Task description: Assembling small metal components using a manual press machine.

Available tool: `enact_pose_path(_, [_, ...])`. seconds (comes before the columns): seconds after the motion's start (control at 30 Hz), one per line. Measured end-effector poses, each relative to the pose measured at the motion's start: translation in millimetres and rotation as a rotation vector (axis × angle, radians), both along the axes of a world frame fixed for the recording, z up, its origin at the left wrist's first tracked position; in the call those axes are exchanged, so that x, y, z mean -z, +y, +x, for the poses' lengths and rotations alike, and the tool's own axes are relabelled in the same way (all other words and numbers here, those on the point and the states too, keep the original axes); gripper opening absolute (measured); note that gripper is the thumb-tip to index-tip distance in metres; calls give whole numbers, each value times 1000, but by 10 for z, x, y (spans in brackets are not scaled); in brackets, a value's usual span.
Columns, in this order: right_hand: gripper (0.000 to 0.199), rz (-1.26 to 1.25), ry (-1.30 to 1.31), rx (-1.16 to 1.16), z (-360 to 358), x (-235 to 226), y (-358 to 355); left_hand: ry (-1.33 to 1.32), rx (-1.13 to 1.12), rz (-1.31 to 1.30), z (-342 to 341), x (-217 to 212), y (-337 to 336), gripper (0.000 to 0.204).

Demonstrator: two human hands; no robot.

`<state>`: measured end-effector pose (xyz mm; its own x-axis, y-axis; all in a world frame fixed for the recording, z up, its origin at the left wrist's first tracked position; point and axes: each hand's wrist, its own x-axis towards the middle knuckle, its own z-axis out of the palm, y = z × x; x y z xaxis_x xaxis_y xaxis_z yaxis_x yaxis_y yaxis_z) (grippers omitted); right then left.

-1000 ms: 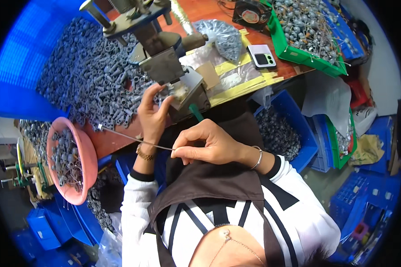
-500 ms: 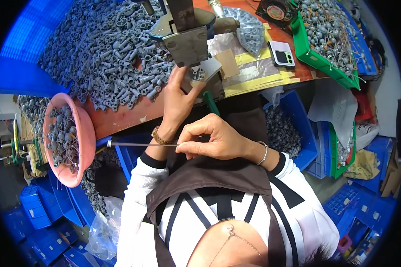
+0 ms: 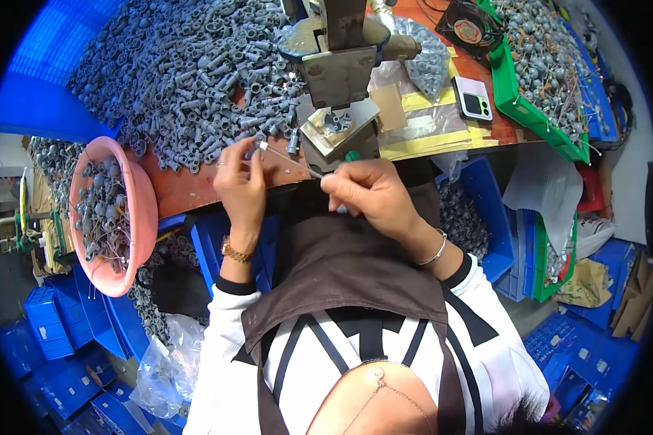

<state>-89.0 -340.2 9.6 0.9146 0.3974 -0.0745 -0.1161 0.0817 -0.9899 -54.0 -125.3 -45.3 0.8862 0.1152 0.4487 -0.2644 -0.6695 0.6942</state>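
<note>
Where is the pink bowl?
In the head view, the pink bowl is at the person's left, hanging over the table edge beside the left hand. It holds grey parts, just below the big grey pile.

— Any screens on that desk (image 3: pixel 479 80)?

— One: a small phone (image 3: pixel 471 98), pale case, dark square screen, lying flat right of the press, just beside the green tray (image 3: pixel 511 94).

— Packaging?

— A clear plastic bag (image 3: pixel 421 61) of grey parts sits behind the press. Flat brown card piece (image 3: pixel 389 107) beside it, on yellowish sheets (image 3: pixel 428 123). Down on the floor, lower left, a crumpled clear bag (image 3: pixel 163 362).

— Labels, signs?

— None I can make out.
</note>
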Motion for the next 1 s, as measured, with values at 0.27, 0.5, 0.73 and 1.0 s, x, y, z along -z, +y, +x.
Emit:
enact_pose_path(0.27, [14,-175,-450,356,86,194,280,520,227,-1461,-50,-237,-53,28])
enact_pose_path(0.5, [18,-367,-660,404,93,111,242,475,289,-1276,-99,-380,-89,27])
enact_pose_path(0.73, [14,-341,-774,354,112,57,232,547,456,-1143,-83,-412,-14,24])
enact_pose_path(1.0, [24,-10,45,24,139,97,153,141,500,-256,-201,-578,-233,24])
